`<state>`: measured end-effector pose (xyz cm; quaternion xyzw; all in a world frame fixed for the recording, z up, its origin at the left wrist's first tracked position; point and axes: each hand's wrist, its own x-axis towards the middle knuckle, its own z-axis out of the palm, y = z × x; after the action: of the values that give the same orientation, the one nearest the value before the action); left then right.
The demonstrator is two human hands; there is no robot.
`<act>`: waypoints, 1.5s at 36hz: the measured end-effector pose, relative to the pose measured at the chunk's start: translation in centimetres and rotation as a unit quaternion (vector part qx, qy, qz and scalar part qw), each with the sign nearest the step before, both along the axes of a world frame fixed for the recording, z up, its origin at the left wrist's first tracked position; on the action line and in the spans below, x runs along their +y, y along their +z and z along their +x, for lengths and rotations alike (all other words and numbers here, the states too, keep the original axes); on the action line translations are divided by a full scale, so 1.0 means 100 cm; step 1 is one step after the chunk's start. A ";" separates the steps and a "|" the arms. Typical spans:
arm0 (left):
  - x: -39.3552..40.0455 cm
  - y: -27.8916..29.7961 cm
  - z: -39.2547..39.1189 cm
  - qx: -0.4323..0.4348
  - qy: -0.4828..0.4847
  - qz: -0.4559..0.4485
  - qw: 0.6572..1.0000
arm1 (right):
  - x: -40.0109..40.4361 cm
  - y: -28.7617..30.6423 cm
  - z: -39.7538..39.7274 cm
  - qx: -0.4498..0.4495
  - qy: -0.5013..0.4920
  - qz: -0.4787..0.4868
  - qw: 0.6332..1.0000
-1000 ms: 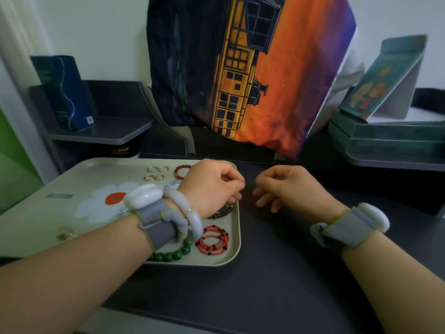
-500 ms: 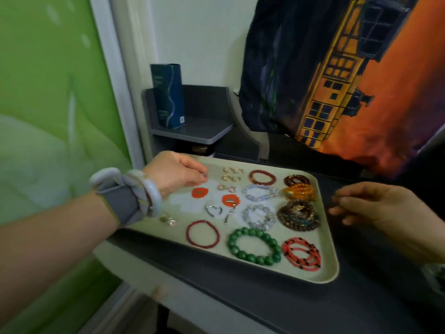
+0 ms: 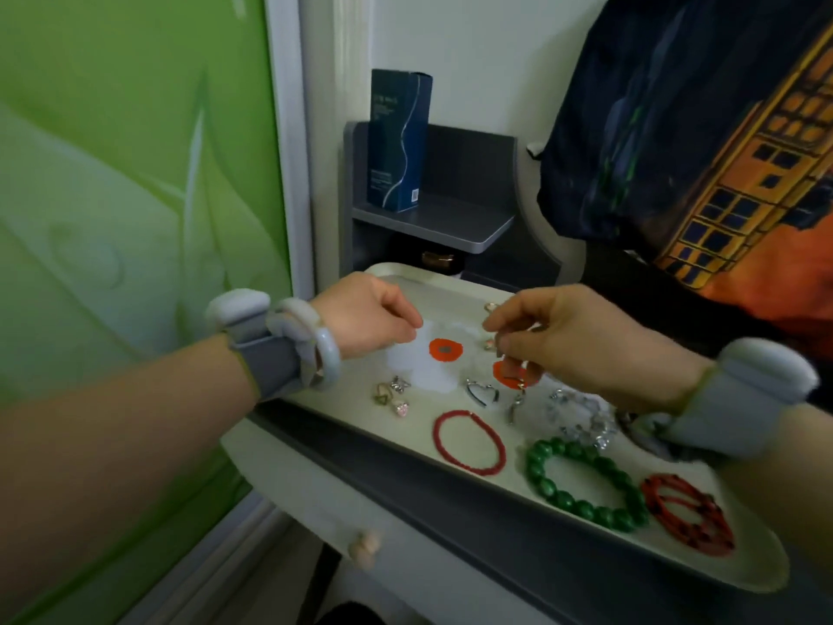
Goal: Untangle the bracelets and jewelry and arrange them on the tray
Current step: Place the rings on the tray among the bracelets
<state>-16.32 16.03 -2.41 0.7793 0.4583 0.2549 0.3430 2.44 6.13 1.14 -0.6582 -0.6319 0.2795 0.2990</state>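
Head view: both hands hover over the far-left part of the tray [image 3: 762, 575], which sits on a dark ledge [image 3: 450, 502] with its near long rim close to the ledge edge. Left hand [image 3: 365, 320] has fingers curled toward the thumb in a pinch; whether anything thin is between them I can't tell. Right hand [image 3: 572, 340] is also curled, fingertips pinched over a small metal piece [image 3: 518, 390] that hangs down toward the tray; blur hides how firm that pinch is. Laid out already: thin red bracelet [image 3: 469, 442], green bead bracelet [image 3: 586, 482], red-and-black coil bracelet [image 3: 687, 514], clear crystal bracelet [image 3: 581, 412], silver heart [image 3: 482, 392], and a cluster of small rings [image 3: 390, 396] near the left rim. Risks, as I judge them: if a fine chain runs between the two pinches, pulling apart too hard could tighten a knot or snap a link instead of freeing it. The dangling piece could slip from the right hand and land on the heart or crystal bracelet, re-tangling them. The right forearm and its wrist strap [image 3: 739, 403] sit low over the crystal bracelet, so a sideways sweep could drag it into the green beads. The rings are near the tray rim and the left wrist; a nudge could send them over the rim and off the ledge. Leaning on the near rim could tip the tray.
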 end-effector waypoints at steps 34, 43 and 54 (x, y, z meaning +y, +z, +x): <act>0.015 -0.007 -0.013 0.065 -0.135 -0.070 0.986 | 0.030 -0.028 -0.043 -0.193 0.082 0.020 0.978; 0.026 -0.006 -0.009 0.105 -0.123 -0.073 0.984 | 0.031 -0.030 -0.045 -0.219 0.086 0.042 0.971; 0.020 -0.005 -0.014 0.079 -0.098 -0.068 0.990 | 0.029 -0.029 -0.043 -0.228 0.091 0.056 0.968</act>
<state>-17.74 17.98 -2.94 0.8129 0.4219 0.1263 0.3812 -1.90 9.05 -1.80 -0.6260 -0.7557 0.1119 0.1566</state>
